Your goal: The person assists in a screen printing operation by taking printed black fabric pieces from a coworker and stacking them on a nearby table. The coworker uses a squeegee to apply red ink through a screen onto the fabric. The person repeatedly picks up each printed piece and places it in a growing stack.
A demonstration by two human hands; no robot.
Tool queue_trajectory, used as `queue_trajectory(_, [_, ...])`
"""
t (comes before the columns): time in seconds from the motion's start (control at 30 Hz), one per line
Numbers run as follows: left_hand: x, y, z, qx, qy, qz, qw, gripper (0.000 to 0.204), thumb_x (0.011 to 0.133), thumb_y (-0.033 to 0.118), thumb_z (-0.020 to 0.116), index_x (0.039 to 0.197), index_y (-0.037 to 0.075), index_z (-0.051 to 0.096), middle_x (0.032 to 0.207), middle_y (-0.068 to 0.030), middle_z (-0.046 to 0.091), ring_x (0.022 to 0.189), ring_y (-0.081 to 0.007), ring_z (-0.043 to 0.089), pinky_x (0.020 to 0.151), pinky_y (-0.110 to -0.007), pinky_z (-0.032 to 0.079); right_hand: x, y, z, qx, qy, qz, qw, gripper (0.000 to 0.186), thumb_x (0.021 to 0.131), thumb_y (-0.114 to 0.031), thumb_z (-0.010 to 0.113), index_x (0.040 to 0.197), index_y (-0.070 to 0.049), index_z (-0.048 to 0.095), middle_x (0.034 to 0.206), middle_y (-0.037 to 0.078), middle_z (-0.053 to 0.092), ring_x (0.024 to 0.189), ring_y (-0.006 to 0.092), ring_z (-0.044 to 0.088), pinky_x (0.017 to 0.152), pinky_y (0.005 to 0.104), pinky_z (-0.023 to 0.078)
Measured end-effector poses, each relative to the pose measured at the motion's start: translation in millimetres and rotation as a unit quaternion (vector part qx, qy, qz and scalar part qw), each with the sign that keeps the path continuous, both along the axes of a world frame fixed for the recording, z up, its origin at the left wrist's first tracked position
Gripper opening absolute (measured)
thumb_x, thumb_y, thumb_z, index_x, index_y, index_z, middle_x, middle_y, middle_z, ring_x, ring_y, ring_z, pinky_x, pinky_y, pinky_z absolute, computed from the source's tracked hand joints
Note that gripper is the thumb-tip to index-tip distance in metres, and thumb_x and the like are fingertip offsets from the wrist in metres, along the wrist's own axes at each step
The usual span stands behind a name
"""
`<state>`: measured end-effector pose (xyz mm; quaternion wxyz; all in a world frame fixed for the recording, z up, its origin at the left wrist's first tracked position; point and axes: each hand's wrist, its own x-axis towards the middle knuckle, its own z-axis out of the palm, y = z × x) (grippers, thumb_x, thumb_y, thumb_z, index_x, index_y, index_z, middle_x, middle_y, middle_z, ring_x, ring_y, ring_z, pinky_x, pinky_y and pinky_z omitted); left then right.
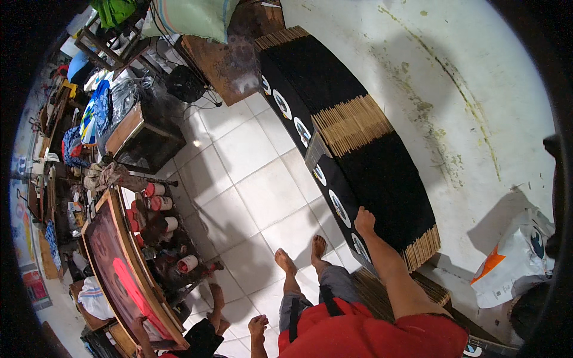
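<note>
Along the right runs a long row of stacked boards (pixel 412 250), their light-brown edges showing in bands between black cloth (pixel 382 179). White round prints (pixel 337 206) line the cloth's near strip, crossed by a grey band (pixel 313 152). My right hand (pixel 363 218) has curled fingers on the black cloth at the row's left edge, beside the prints. My left hand (pixel 258 324) hangs low beside my red top, fingers bent; whatever may be in them is too small to make out.
A co-worker's hand (pixel 140 325) is at a red-inked screen frame (pixel 91 232), beside red-lidded tubs (pixel 160 203). A wooden box (pixel 149 149), a sack (pixel 191 15) and a wooden board (pixel 221 65) stand beyond the tiled floor (pixel 262 203). A white bag (pixel 504 268) lies right.
</note>
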<state>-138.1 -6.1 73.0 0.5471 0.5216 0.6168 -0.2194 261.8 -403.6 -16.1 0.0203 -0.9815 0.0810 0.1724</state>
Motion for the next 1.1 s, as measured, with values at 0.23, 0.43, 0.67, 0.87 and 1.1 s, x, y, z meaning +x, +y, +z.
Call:
queue_trajectory(0.23, [2.4, 7.2, -5.8, -0.015, -0.011, 0.006, 1.0, 0.028, 0.077, 0.023, 0.066, 0.093, 0.002, 0.059, 0.074, -0.0055, 0.063, 0.065, -0.0135, 0.059, 0.054, -0.025, 0.042, -26.7, 3.5, 48.0, 0.018, -0.036, -0.022, 0.999, 0.031, 0.069, -0.009, 0.061, 0.098, -0.001, 0.051, 0.09, 0.017, 0.06, 0.082, 0.0336, 0.061, 0.072, 0.0417, 0.05])
queue_trajectory(0.43, [10.9, 30.8, -8.9, -0.026, -0.07, 0.003, 0.997, 0.026, 0.076, 0.023, 0.066, 0.092, 0.003, 0.059, 0.073, -0.005, 0.062, 0.064, -0.0137, 0.058, 0.055, -0.027, 0.042, -78.4, 37.4, 71.1, 0.033, 0.016, -0.036, 0.999, 0.036, 0.065, -0.014, 0.066, 0.096, -0.003, 0.052, 0.09, 0.017, 0.06, 0.084, 0.0344, 0.061, 0.076, 0.0428, 0.049])
queue_trajectory(0.67, [3.7, 78.8, -34.1, -0.048, -0.075, 0.016, 0.996, 0.02, 0.076, 0.019, 0.065, 0.088, 0.004, 0.061, 0.071, -0.005, 0.062, 0.062, -0.0137, 0.058, 0.053, -0.028, 0.041, -134.1, 90.3, 85.0, 0.086, 0.083, 0.055, 0.991, 0.027, 0.065, -0.015, 0.061, 0.089, -0.004, 0.057, 0.087, 0.022, 0.061, 0.086, 0.0366, 0.06, 0.075, 0.0438, 0.048])
queue_trajectory(0.87, [-18.7, 120.4, -65.5, -0.054, -0.103, 0.043, 0.992, 0.016, 0.076, 0.016, 0.061, 0.086, 0.003, 0.063, 0.068, -0.0073, 0.062, 0.056, -0.0152, 0.057, 0.047, -0.028, 0.04, -137.1, 110.2, 65.5, 0.166, 0.1, 0.079, 0.978, 0.03, 0.059, -0.024, 0.065, 0.081, -0.003, 0.064, 0.085, 0.02, 0.063, 0.081, 0.0356, 0.061, 0.073, 0.0436, 0.049])
queue_trajectory(1.1, [9.6, 142.6, -77.9, 0.029, -0.101, 0.039, 0.994, 0.014, 0.075, 0.015, 0.063, 0.085, 0.005, 0.066, 0.069, -0.0059, 0.062, 0.055, -0.0129, 0.054, 0.044, -0.026, 0.037, -99.9, 107.5, 31.4, 0.181, 0.163, 0.104, 0.964, 0.031, 0.061, -0.028, 0.069, 0.082, -0.006, 0.067, 0.082, 0.014, 0.065, 0.079, 0.0292, 0.063, 0.073, 0.0368, 0.049])
